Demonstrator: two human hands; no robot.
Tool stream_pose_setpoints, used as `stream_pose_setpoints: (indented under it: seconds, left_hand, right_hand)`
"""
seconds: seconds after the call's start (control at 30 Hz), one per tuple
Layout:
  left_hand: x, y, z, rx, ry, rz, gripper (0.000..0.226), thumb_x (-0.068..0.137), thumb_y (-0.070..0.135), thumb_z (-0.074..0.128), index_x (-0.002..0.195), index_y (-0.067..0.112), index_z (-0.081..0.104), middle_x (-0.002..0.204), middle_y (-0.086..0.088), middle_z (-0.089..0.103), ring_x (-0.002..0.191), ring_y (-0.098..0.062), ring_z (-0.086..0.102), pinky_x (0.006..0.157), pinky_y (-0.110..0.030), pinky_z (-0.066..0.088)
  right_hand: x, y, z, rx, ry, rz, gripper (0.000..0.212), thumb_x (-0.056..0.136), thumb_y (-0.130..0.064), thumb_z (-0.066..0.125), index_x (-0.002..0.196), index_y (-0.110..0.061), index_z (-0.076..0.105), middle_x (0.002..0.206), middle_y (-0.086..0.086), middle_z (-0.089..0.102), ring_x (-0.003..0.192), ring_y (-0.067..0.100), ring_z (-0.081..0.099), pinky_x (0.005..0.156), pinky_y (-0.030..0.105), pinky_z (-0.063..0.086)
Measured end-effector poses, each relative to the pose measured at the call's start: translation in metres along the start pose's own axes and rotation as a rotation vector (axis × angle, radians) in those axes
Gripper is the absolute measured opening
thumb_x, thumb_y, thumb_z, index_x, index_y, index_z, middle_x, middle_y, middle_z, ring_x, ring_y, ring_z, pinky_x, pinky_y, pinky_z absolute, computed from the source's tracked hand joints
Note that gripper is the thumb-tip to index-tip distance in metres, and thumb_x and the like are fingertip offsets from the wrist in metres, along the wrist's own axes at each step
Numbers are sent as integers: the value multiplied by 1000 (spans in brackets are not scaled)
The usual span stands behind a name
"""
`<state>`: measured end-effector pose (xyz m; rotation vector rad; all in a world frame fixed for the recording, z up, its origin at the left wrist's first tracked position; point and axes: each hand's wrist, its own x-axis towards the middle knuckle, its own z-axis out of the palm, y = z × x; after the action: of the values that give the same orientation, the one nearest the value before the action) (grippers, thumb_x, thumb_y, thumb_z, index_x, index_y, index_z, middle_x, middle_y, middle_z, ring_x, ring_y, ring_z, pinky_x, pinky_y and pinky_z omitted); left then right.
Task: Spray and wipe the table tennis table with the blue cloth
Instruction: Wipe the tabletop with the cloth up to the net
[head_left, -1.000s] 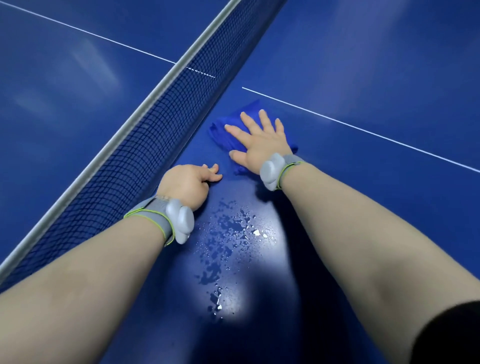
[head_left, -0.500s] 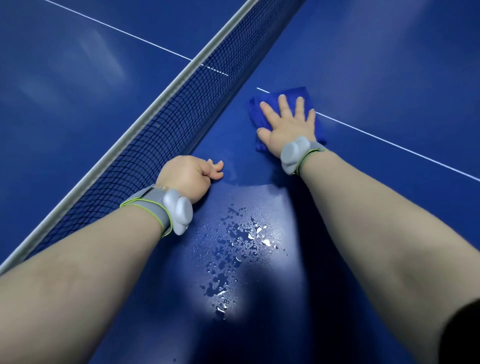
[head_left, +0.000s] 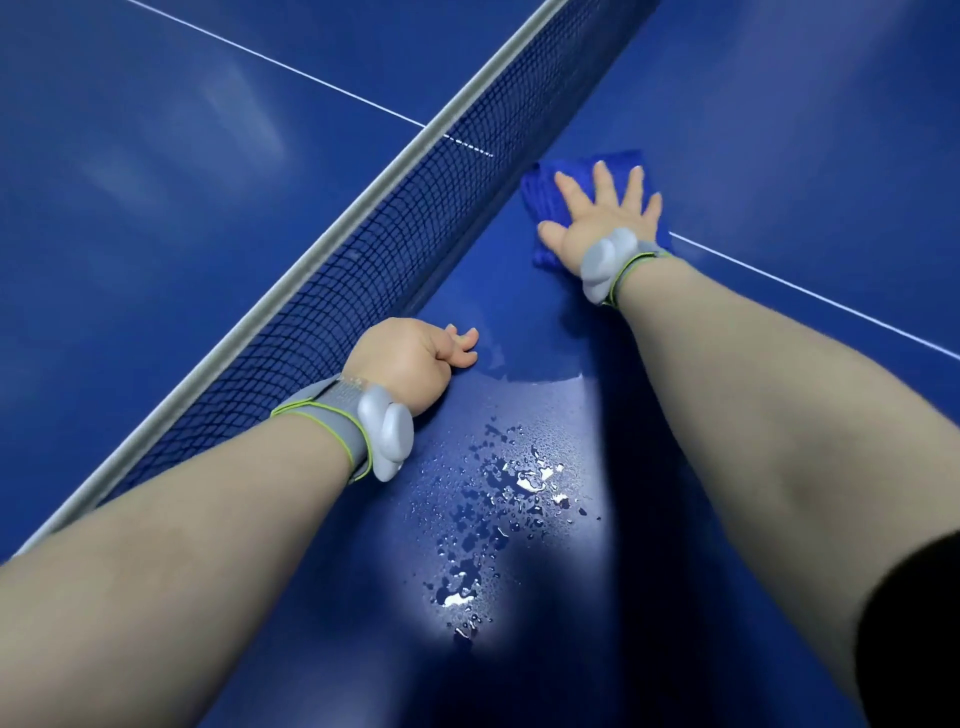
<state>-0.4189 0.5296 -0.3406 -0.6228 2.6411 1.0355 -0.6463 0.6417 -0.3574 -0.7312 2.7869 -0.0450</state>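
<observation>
Right now right hand (head_left: 605, 221) lies flat on the blue cloth (head_left: 545, 208), palm down, fingers straight and spread, thumb out toward the net (head_left: 363, 249). It presses the cloth and does not grip it. Cloth is bunched under the hand on the table (head_left: 779, 130), on the near side of the net and just beside its base; I can't tell if its edge touches the mesh. Cloth covers the spot where the white centre line (head_left: 810, 296) would meet the net. The line runs away from the net to the right of the hand.

Left hand (head_left: 410, 364) rests on the table close against the near side of the net, nearer the camera than the cloth and well apart from it. Its fingers are curled into a loose fist, fingertips poking out away from the net, nothing seen in it.

Water droplets (head_left: 509, 499) sit on the table on the near side of the net, between the two forearms, under a bright glare patch. A smeared wet film lies between the droplets and the cloth.

Grey wristband (head_left: 358, 421) with a pale pod is on the left wrist, a matching wristband (head_left: 610, 265) on the right. Black sleeve (head_left: 914, 634) shows on the right upper arm, far from the net.
</observation>
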Motion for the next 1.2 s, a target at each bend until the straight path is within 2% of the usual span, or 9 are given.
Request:
stream_pose_setpoints:
  seconds: [0.17,0.3,0.4,0.53,0.63,0.73,1.03,1.13,1.2]
  left_hand:
    - [-1,1,3,-27,30,-6,38,93,0,50,114,24,70,132,9,58,129,4,43,85,13,11]
    - [-1,2,3,-28,10,-4,36,94,2,50,118,22,67,135,5,55,131,1,41,84,14,10]
    - [-4,6,2,39,8,20,39,93,0,48,122,20,65,138,2,53,133,-3,41,94,9,14]
    - [-19,14,3,198,-2,33,47,91,2,44,130,21,58,145,0,45,138,-12,37,114,-23,23]
    - [-42,11,2,216,125,-21,36,90,6,45,113,18,70,126,3,63,127,-13,51,106,-26,36]
    - [-79,4,-8,279,250,-129,33,88,11,47,105,24,72,120,6,66,118,-19,56,100,-32,43]
    - [-151,-9,0,411,231,-296,32,87,17,45,104,27,71,107,-2,69,100,-27,61,81,-34,49]
    - [-168,-14,11,441,198,-336,24,86,22,44,93,22,67,100,-5,69,92,-28,60,69,-32,47]
    - [-171,-15,15,483,147,-354,25,90,24,41,97,18,64,104,-7,68,95,-29,60,70,-31,46]
  right_hand:
    - [0,-5,5,-29,36,65,71,93,-56,26,156,-36,2,164,7,-8,146,46,-13,117,61,-5]
    - [-9,-9,7,-48,25,-57,69,94,-58,28,155,-39,4,165,3,-7,147,44,-12,117,60,-5]
    - [-27,-28,12,-79,12,-179,68,94,-59,30,154,-41,3,165,1,-7,147,42,-12,117,60,-5]
    - [-57,-50,19,-126,-7,-314,67,96,-59,29,154,-42,2,165,1,-9,148,41,-13,117,60,-5]
    - [-75,-58,26,-120,-25,-362,67,96,-59,30,154,-42,1,164,1,-11,147,41,-15,117,59,-7]
    - [-99,-74,35,-120,-26,-399,68,96,-61,29,154,-42,1,164,2,-11,147,41,-16,117,59,-8]
    - [-202,-122,61,-116,-97,-693,68,94,-65,30,154,-42,8,164,1,-10,147,41,-17,115,60,-13]
    - [-210,-119,60,-97,-109,-681,68,93,-62,36,153,-44,10,165,-1,-9,147,39,-18,114,58,-15]
    - [-209,-110,56,-70,-113,-598,70,91,-62,39,152,-47,9,164,-3,-9,147,37,-18,115,58,-15]
